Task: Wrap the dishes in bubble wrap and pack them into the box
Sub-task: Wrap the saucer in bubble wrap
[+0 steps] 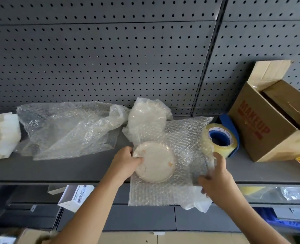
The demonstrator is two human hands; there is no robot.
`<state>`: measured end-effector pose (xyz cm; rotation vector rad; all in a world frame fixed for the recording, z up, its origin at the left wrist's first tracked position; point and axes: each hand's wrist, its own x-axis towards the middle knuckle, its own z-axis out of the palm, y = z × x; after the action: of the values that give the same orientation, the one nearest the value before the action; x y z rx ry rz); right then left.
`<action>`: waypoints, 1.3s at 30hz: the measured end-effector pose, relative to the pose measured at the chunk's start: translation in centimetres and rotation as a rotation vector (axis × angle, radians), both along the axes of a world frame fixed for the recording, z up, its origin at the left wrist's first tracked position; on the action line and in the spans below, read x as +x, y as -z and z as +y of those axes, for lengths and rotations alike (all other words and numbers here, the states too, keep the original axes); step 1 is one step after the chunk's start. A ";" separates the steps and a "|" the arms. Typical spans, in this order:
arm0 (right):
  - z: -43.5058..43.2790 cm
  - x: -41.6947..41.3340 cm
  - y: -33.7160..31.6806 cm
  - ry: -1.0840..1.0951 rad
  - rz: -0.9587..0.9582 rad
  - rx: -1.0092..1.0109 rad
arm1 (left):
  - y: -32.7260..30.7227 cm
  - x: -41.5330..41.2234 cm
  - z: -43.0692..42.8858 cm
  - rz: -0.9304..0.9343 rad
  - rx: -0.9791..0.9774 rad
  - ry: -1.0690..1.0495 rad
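wrapping looks to be the step in hand: a plate (154, 162) lies uncovered on a sheet of bubble wrap (184, 138) at the front of the shelf (75, 168). the left hand (126, 161) grips the plate's rim at its 9 o'clock, thumb over the top. the right hand (214, 176) pinches the sheet's edge at the plate's 3 o'clock, with that edge raised off the shelf. at the plate's 12 o'clock sits a wrapped dish (145, 118), seemingly finished. the tape roll (219, 138) stands at 2 o'clock, just beside the sheet, and the open box (262, 124) sits farther out the same way, well apart. the next move likely calls for folding the raised edge over the plate toward 9 o'clock while the left hand steadies it, then taping.
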<state>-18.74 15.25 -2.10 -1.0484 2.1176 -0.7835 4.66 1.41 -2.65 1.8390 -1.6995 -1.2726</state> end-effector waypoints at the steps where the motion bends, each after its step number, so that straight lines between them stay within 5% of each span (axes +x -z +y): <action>1: 0.2 0.1 -0.2 -0.017 0.043 -0.004 | -0.2 0.1 0.0 0.043 0.020 -0.014; 5: 0.6 0.6 -0.8 -0.072 0.198 0.000 | -1.2 0.8 0.4 0.191 0.082 -0.052; 8: 0.9 0.6 -1.7 -0.134 0.579 0.071 | -1.8 1.4 0.8 0.239 0.102 -0.048; 10: 1.0 1.0 -2.3 -0.154 0.671 -0.156 | -2.2 1.9 1.2 0.268 0.075 -0.061; 14: -0.5 3.2 -4.3 -0.268 0.415 -0.479 | -3.6 2.5 2.1 0.359 -0.019 -0.108; 19: -3.6 5.2 -4.7 -0.304 0.139 -0.343 | -5.6 2.3 3.2 0.494 -0.087 -0.109; 29: -4.9 5.7 -8.6 -0.247 -0.733 -0.266 | -8.4 1.6 3.5 0.742 0.003 -0.068; 33: -4.5 5.3 -8.8 -0.270 -0.778 -0.291 | -8.8 1.4 3.3 0.890 0.198 -0.160; 39: -4.8 3.8 -7.8 -0.070 -0.786 -0.475 | -9.1 1.0 3.8 0.987 0.241 -0.175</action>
<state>-14.94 10.43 5.68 -0.8297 1.2481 -1.4251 5.61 5.22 6.42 1.0675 -0.8537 -1.9030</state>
